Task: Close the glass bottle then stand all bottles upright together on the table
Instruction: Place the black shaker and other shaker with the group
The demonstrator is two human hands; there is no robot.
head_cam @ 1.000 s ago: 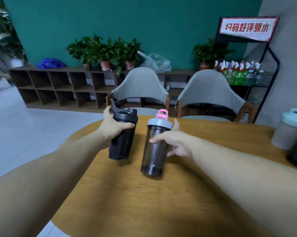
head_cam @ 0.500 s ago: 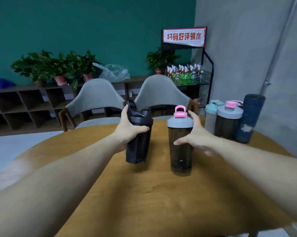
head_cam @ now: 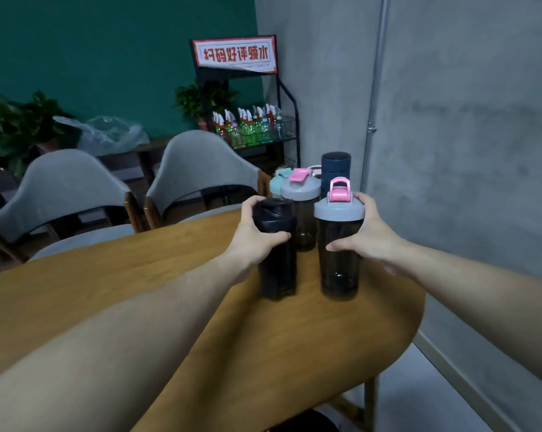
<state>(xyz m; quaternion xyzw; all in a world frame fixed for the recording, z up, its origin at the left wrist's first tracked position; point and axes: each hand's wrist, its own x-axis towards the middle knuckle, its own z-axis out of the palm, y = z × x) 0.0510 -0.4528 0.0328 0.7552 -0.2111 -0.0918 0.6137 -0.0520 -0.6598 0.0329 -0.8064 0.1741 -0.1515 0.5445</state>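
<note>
My left hand (head_cam: 257, 238) grips an all-black shaker bottle (head_cam: 277, 269) just under its lid. My right hand (head_cam: 368, 235) grips a smoky bottle with a grey lid and pink flip cap (head_cam: 339, 260). Both stand upright on the round wooden table (head_cam: 201, 307), side by side with a small gap. Right behind them stand a second grey-lidded bottle with a pink cap (head_cam: 301, 198), a teal-lidded bottle (head_cam: 276, 183) and a dark blue flask (head_cam: 336, 165), all upright near the table's far right edge.
Two grey-backed chairs (head_cam: 198, 163) are tucked in at the table's far side. A grey wall (head_cam: 466, 135) runs close along the right of the table. A black rack with small drink bottles (head_cam: 254, 129) stands behind.
Both hands carried their bottles to the right across the table, up to the group of bottles by the wall. The view turned right with them.
</note>
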